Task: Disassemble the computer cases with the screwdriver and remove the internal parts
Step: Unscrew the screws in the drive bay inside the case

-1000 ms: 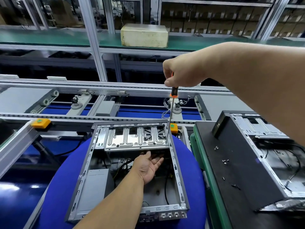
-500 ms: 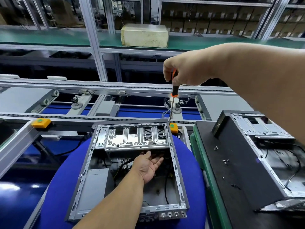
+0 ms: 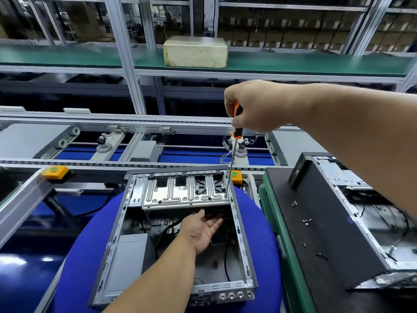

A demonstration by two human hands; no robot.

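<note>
Computer case (image 3: 237,224) lies open on a round blue pad (image 3: 74,256). Right hand (image 3: 252,107) grips the orange screwdriver (image 3: 233,154), tip down on the silver drive tray (image 3: 185,190). Left hand (image 3: 203,231) reaches under the tray, palm up, fingers loose. Beside it, another case (image 3: 338,222) carries loose screws (image 3: 306,221).

bright even overhead light, soft shadows, wide-angle edge bending

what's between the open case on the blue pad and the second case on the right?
Head view: a green table edge, then a black panel with loose screws.
</note>
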